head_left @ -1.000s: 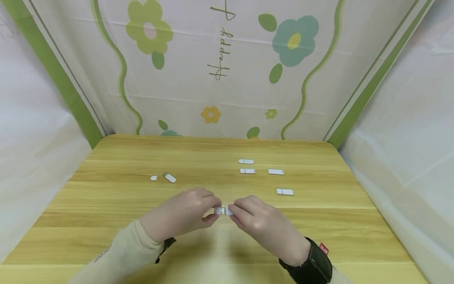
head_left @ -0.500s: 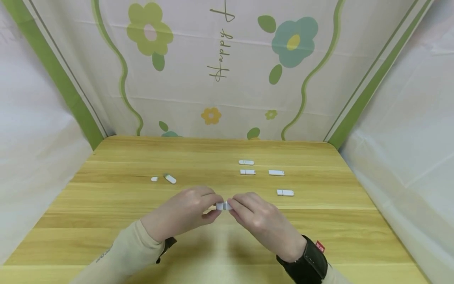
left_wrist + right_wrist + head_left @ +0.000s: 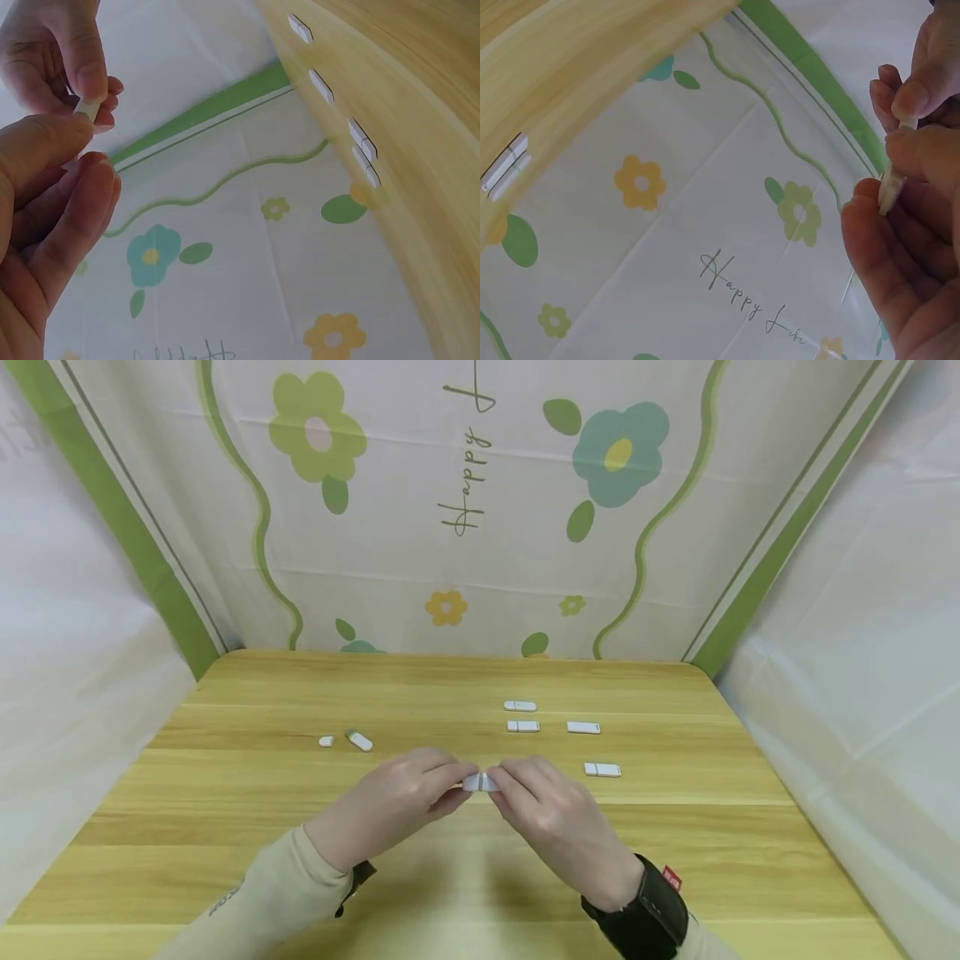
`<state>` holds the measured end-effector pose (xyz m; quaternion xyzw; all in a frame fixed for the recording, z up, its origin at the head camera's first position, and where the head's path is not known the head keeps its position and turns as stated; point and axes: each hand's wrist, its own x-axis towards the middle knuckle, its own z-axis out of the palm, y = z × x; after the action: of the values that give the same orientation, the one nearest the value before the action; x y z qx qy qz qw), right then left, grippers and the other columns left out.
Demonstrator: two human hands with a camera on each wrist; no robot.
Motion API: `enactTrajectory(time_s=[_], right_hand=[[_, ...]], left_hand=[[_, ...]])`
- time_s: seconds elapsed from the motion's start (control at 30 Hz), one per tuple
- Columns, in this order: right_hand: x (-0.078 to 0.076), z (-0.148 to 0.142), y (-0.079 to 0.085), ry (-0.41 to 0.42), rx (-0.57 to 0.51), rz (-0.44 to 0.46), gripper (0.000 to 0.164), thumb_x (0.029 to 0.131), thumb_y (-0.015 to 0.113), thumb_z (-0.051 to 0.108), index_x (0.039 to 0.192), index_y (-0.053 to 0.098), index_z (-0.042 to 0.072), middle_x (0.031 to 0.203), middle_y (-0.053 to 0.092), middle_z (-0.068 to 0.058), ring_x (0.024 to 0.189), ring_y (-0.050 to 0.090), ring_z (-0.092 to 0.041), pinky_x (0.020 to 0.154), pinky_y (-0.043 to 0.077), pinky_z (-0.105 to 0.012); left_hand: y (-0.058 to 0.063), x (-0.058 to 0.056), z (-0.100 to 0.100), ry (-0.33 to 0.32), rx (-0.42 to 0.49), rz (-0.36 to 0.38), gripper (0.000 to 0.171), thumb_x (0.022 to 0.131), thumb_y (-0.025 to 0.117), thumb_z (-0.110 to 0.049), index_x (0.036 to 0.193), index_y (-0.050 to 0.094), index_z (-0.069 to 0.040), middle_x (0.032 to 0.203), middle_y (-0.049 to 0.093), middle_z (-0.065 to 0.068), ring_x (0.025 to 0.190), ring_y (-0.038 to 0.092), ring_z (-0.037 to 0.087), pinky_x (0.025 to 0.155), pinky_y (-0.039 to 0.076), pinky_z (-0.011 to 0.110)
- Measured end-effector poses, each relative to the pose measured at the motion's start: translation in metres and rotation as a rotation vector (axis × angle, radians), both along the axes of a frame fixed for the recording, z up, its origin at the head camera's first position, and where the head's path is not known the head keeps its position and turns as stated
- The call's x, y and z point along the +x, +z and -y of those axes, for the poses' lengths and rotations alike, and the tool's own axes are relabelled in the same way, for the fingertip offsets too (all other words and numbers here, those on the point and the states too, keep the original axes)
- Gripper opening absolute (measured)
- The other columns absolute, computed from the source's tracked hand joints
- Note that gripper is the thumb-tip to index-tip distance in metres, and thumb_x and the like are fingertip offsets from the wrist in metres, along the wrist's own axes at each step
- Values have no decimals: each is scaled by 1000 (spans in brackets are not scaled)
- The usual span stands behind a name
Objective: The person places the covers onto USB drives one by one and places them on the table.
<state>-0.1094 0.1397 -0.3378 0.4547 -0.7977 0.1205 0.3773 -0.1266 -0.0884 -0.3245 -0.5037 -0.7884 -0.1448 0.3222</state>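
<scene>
In the head view my left hand (image 3: 397, 793) and right hand (image 3: 551, 814) meet over the middle of the table. Between them they pinch a small white USB stick (image 3: 480, 782), one end each, with a thin seam line across its middle. No metal plug shows at that seam. The right wrist view has the stick's end (image 3: 889, 196) poking out past the right thumb and fingers. Seen from the left wrist, the left thumb and index finger press on the stick (image 3: 88, 109), the right fingertips just beyond. Fingers hide much of it.
On the wooden table (image 3: 427, 693), left of centre, lie an uncapped USB stick (image 3: 360, 741) and a loose white cap (image 3: 326, 742). Several white sticks lie toward the right, among them a rounded one (image 3: 520, 706) and a nearer one (image 3: 602, 770). A flowered cloth (image 3: 450, 552) hangs behind.
The metal plug showed between the two white pieces one second ago; the pieces have since come together over it. Both hands have risen slightly in view, the left shifting a little right.
</scene>
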Motion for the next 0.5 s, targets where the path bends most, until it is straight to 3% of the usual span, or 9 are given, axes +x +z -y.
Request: enactTrajectory(time_s=[0.17, 0.3, 0.4, 0.5], right_hand=[[-2, 2, 0, -21, 21, 13, 26, 106, 46, 14, 108, 68, -1, 101, 65, -9, 89, 62, -22, 79, 55, -26], [-3, 4, -3, -33, 10, 61, 16, 100, 58, 11, 107, 67, 0, 102, 62, -10, 92, 60, -24, 77, 55, -26], [-4, 5, -5, -54, 1, 100, 17, 90, 70, 6, 105, 67, 0, 101, 61, -10, 91, 58, -23, 74, 55, -26], [-5, 7, -8, -77, -7, 123, 20, 84, 74, 2, 102, 67, 0, 99, 61, -10, 89, 58, -24, 73, 54, -27]], left_hand=[[-2, -3, 1, 28, 34, -17, 30, 70, 89, -12, 92, 71, -3, 82, 67, 1, 70, 63, 10, 63, 52, 15], [-3, -5, 0, 29, 15, -14, 28, 72, 89, -16, 90, 71, -4, 81, 66, 0, 69, 62, 10, 63, 51, 16], [-5, -7, -2, 22, -2, 45, 25, 74, 88, -16, 89, 71, -4, 81, 67, 0, 69, 61, 10, 63, 51, 16], [-8, -10, -4, 19, -13, 143, 23, 76, 86, -16, 90, 72, -5, 82, 68, 1, 68, 61, 10, 62, 50, 14]])
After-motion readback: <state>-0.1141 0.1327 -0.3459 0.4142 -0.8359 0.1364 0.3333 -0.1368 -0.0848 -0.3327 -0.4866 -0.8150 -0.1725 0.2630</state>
